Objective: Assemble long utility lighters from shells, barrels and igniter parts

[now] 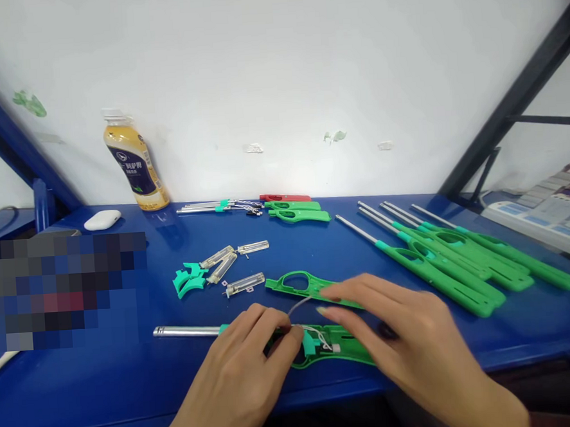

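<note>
My left hand (pixel 248 351) is closed over the trigger area of an opened stick lighter, its thumb and index finger pinched together. A silver barrel (pixel 190 331) sticks out to the left. The lighter's green half shell (pixel 351 346) shows a teal trigger (pixel 310 345) and white wires inside. A thin grey wire (pixel 299 305) rises from beside my left fingers. At its upper end hovers my right hand (pixel 393 329), thumb and index finger apart; whether the fingertip touches the wire I cannot tell. Behind lies another green half shell (pixel 282 284), partly hidden by my right hand.
Several assembled green lighters (pixel 442 262) lie at the right. Clear fuel tanks (pixel 245 283) and teal triggers (pixel 190 280) lie left of centre. Barrels with wires (pixel 207 206), a red shell (pixel 284 198), a bottle (pixel 137 164) and a white case (pixel 102 219) are along the wall.
</note>
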`<state>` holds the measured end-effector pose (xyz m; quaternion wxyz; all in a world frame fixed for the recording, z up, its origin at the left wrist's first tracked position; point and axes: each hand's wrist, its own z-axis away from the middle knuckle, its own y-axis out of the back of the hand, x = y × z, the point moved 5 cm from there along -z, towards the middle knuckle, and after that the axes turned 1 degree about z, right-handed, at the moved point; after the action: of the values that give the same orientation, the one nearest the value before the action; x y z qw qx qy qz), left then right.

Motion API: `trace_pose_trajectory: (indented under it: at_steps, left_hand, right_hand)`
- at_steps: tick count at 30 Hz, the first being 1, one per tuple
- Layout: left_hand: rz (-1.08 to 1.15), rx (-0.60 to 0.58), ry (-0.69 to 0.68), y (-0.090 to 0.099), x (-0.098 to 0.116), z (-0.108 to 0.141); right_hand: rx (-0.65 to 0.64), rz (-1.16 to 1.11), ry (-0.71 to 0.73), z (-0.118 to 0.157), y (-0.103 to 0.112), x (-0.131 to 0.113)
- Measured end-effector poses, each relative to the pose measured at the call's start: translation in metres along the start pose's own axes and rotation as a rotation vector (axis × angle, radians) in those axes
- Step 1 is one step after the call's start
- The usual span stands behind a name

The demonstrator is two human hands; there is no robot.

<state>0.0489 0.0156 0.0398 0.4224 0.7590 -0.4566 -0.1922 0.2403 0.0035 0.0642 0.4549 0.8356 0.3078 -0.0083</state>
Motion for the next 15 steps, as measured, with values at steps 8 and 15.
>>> trace_pose_trajectory:
  at_steps: [8,15]
  left_hand:
    - [-0.087,0.063,-0.08,0.002,0.007,-0.008]
    - [-0.119,0.022,-0.111,0.001,0.011,-0.012]
  right_hand:
    - [-0.177,-0.023,-0.001,0.035,-0.008,0.004]
    - [-0.074,-0.047,0.035,0.032,-0.013,0.0]
